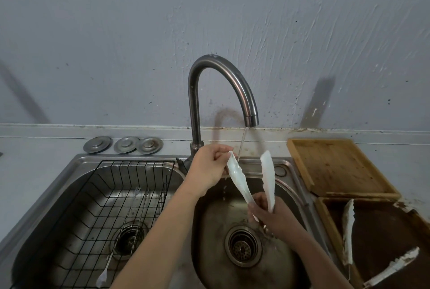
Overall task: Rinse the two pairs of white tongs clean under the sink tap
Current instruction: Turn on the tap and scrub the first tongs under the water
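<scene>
One pair of white tongs point(267, 172) is held over the right sink basin point(286, 265), arms spread in a V. My right hand point(270, 214) grips its hinge end low down. My left hand point(207, 167) pinches the tip of the left arm, where a thin stream from the curved steel tap point(249, 112) lands. A second pair of white tongs point(349, 226), speckled with dirt, lies spread on a dark wooden tray point(381, 233) to the right of the sink.
A black wire rack point(102, 207) sits in the left basin with several long utensils point(130, 223) in it. Three metal plugs point(123, 145) lie behind it on the counter. A lighter wooden tray point(337, 167) rests at the back right. A drain strainer point(242, 247) is in the right basin.
</scene>
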Available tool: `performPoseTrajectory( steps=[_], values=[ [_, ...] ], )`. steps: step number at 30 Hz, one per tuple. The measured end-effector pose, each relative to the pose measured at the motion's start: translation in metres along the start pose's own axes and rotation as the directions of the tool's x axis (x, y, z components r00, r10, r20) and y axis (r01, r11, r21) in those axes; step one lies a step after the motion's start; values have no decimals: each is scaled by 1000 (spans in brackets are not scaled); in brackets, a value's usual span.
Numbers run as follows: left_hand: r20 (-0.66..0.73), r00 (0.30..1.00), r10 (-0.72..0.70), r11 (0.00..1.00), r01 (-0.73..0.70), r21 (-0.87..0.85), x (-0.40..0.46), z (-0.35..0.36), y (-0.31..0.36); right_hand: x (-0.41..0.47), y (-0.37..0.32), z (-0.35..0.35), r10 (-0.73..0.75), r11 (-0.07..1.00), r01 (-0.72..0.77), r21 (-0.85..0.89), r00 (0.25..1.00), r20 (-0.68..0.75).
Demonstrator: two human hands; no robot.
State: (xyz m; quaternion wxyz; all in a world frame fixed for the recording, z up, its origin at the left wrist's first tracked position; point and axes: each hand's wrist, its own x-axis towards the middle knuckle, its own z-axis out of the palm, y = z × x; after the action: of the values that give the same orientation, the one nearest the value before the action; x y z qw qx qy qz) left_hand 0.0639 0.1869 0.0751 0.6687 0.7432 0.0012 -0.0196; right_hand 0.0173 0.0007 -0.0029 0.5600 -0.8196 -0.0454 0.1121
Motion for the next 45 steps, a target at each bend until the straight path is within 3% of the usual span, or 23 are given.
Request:
performPoseTrajectory(
  steps=[2,5,7,9,14,18,24,26,31,36,39,41,43,45],
  values=[
    [53,993,-110,978,117,-171,4,0,-11,-2,-4,0,54,995,-58,83,997,56],
    [117,982,-149,933,179,-311,4,6,-31,2,-6,5,165,953,-199,227,973,159],
    [202,969,-142,832,227,-507,2,16,-44,5,-8,11,239,905,-286,314,954,180],
    [245,956,-158,761,276,-587,0,25,-56,7,-7,17,340,872,-378,312,925,172],
    [201,933,-297,833,356,-424,10,23,-69,4,0,19,502,785,-558,267,827,253],
    [56,936,-348,786,324,-527,18,31,-62,5,1,17,490,779,-556,290,829,271],
    [238,884,-402,820,463,-337,-5,50,-73,4,0,7,468,788,-539,297,838,280],
    [221,903,-368,856,422,-299,4,39,-65,4,0,7,455,780,-536,322,840,296],
    [13,956,-295,823,261,-504,14,31,-49,8,-5,10,437,775,-533,339,840,321],
    [179,938,-298,870,344,-353,-27,53,-72,8,-13,8,471,814,-528,240,843,259],
    [125,953,-276,899,302,-318,-14,33,-60,8,-15,6,434,874,-463,148,881,190],
    [44,963,-266,874,261,-410,-2,17,-49,7,-15,4,378,920,-388,62,917,128],
    [-17,969,-246,825,199,-529,5,7,-42,6,-17,2,258,957,-259,-134,966,-24],
    [-32,969,-247,783,180,-596,5,2,-40,7,-21,-4,4,893,-70,-446,989,-146]
  ],
)
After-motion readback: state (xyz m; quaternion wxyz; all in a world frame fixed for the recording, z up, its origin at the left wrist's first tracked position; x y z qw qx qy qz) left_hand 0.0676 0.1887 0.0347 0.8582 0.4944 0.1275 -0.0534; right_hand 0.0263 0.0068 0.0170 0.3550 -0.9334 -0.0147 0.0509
